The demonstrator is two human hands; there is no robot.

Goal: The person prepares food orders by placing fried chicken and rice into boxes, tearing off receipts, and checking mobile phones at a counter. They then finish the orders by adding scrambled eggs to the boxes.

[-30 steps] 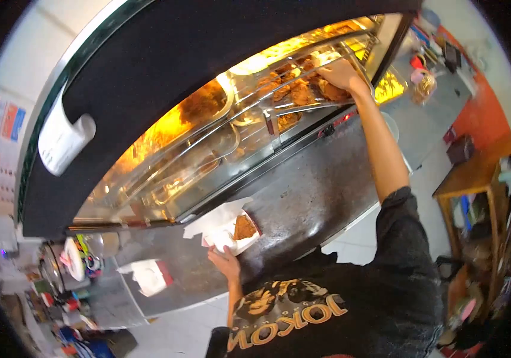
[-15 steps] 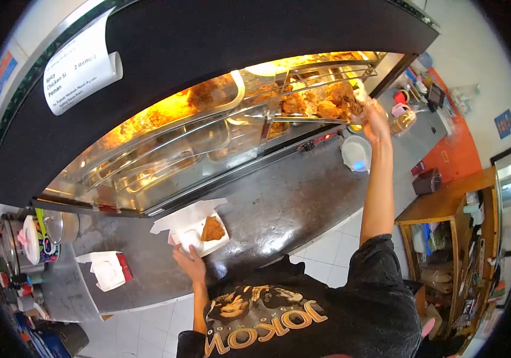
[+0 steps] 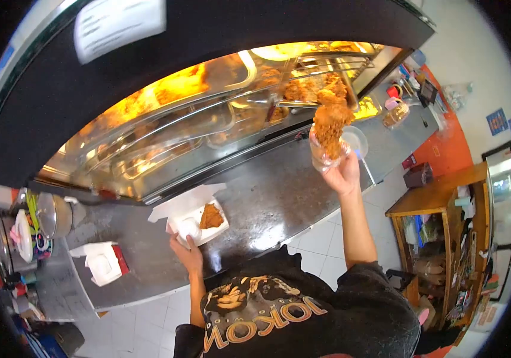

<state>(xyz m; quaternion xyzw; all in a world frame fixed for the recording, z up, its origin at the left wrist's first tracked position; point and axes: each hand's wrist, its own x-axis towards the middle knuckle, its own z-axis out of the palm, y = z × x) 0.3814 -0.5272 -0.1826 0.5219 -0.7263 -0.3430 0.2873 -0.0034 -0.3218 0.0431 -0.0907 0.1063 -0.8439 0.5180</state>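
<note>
A large piece of fried chicken [image 3: 332,128] is in my right hand [image 3: 343,174], raised over the counter in front of the display warmer. Clear plastic covers the fingers of that hand. My left hand [image 3: 190,255] grips the near left side of an open white takeaway box [image 3: 212,234], its thumb over the rim. Inside this box lie a smaller piece of fried chicken [image 3: 211,217] and a rounded white bundle [image 3: 191,228], the bundle close to my left thumb.
The lit warmer holds trays of fried chicken [image 3: 315,89]. A second open box [image 3: 103,264] stands on the dark counter [image 3: 261,206] at left. A round pale container [image 3: 355,142] sits behind my right hand. A wooden shelf [image 3: 434,191] is at right.
My right hand has come out of the warmer, moving left and down, with the large piece of fried chicken now in plain view. My left hand stays at the box.
</note>
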